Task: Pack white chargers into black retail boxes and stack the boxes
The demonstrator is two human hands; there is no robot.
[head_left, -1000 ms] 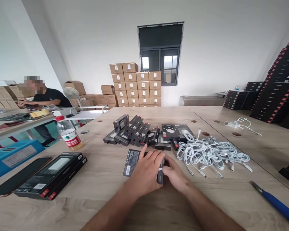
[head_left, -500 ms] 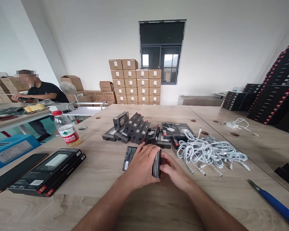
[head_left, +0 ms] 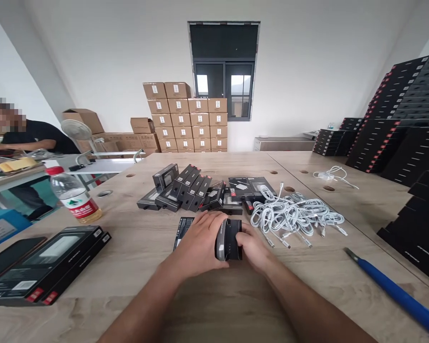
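A small black box (head_left: 233, 240) is held upright near the table's middle, its end flap standing out to the right. My left hand (head_left: 202, 243) is wrapped round its left side. The fingers of my right hand (head_left: 252, 245) pinch the flap at the right. Partly behind my left hand lies a black printed piece (head_left: 181, 229). Beyond the hands is a pile of black boxes (head_left: 189, 188). A heap of coiled white cables (head_left: 296, 214) lies to the right of the pile.
At the left are two stacked black boxes (head_left: 57, 257), a dark phone (head_left: 10, 257) and a water bottle (head_left: 73, 195). A blue-handled tool (head_left: 396, 290) lies at the right, near tall stacks of black boxes (head_left: 414, 157). A person (head_left: 39, 136) sits at another table.
The flap of the held box now stands out to the right, and my right hand has closed on it. The view has turned slightly right.
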